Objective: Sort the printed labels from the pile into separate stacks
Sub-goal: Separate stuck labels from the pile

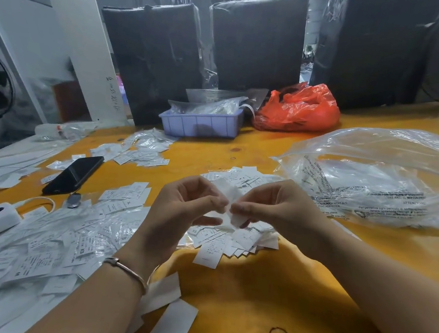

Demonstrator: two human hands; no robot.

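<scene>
Both hands meet over the middle of the yellow bench [283, 151], w/ a few white labels [227, 197] held between them. Left hand [180, 208] has fingers curled, thumb + forefinger pinching the labels' edge; right hand [271, 207] pinches the other side, fingertips nearly touching the left's. Probably held up like this to peel one label off the bunch and read its size before dropping it on the right stack.

Big loose pile [48, 242] sprawls toward the bench's left edge – unsorted, print facing all ways, some marked XS, S, M. Just under the hands sits a smaller stack [229, 238], fanned but tidier, so likely one sorted size. Another small stack [241, 177] lies just beyond the hands, and more labels [143, 152] further back near the blue tray [201, 123].

Black phone [75, 174] lies between the left-hand heaps. Clear plastic bag [381, 176] is at the right edge, red bag [298, 109] at the back. Plenty left to sort, by the look of it.
</scene>
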